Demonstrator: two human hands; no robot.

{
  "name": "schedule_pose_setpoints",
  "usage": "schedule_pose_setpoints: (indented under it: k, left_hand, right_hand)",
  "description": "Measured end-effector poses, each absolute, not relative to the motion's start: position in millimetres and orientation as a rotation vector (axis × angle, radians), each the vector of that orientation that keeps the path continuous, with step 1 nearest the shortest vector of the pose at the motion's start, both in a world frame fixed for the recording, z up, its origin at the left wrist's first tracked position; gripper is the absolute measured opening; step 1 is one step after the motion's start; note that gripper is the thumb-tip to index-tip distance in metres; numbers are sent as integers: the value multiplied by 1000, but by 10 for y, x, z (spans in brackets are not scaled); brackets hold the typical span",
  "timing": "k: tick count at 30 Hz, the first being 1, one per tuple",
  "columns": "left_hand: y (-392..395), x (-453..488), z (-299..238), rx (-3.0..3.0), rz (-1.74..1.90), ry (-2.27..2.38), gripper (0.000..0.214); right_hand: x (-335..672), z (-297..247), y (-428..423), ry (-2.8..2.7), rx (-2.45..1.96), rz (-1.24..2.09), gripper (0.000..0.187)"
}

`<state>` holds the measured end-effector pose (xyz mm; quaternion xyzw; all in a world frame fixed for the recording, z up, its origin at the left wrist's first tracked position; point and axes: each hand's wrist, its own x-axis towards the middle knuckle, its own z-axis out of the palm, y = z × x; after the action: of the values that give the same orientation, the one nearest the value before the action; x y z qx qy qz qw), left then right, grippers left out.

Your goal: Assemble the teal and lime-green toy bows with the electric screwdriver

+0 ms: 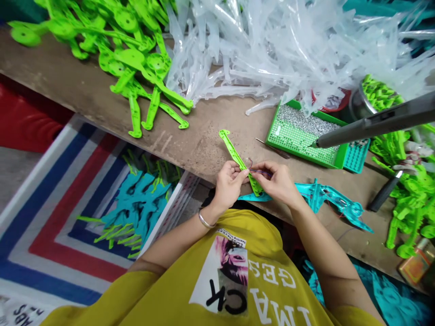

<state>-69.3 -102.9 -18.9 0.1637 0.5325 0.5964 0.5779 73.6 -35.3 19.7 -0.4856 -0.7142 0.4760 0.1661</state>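
My left hand (229,186) is closed round a long bright green plastic part (234,152) at the table's front edge. The part slants from upper left to lower right and shows a hollow inner side. At its lower half, my right hand (277,182) pinches thin dark wires (260,171), with a loop of wire rising just above the fingertips. Where the wire ends sit within the part is hidden by my fingers. Under and beside my hands lies a turquoise plastic part (317,195) with a thin red wire along it.
A green tray (272,132) of small metal screws stands to the right, below a hanging electric screwdriver (374,124). Green parts (136,59) and translucent white parts (272,45) are heaped at the back. A black-handled tool (385,192) lies at right.
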Motion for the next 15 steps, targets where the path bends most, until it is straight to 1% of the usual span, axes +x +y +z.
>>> schedule_pose_setpoints:
  k: [4,7,12,15]
  left_hand:
    - [-1041,-745,-198,414,1393,1147,44]
    - [-1053,-796,-210,455,1357,1061,48]
    - [-1052,-822,-253,492,1331,1110,43]
    - [-1045,-816,-256,503,1320,1152,42]
  right_hand:
    - [733,217,-426,-2089,-1329,1215,23]
    - [715,241,-480,-2096,-1300,1160,25]
    - [688,249,-617,-2201,-1274,1040,36]
    - [658,219,-751,-2374,-1234,839,43]
